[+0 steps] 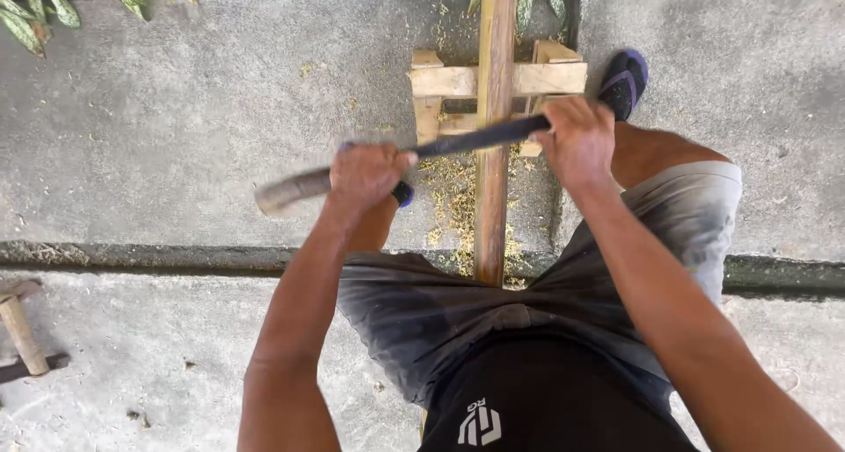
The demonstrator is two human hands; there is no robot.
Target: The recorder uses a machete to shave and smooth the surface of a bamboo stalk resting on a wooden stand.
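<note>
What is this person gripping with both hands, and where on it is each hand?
A long dark blade laid across a bamboo pole. The left hand grips near its pale handle end, the right hand the far end.

The scene is lit evenly by soft, diffuse daylight. Only faint shadows are cast on the grey concrete floor (pixel 176 126). Slight blur and wide-angle bending are seen at the edges.

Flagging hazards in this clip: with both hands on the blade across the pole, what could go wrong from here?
1. The right hand grips the long blade itself, so a slip could cut the palm.
2. The bamboo pole runs between the legs; a pull toward the body could overshoot.
3. Shavings near the sandalled foot might be slippery.
</note>
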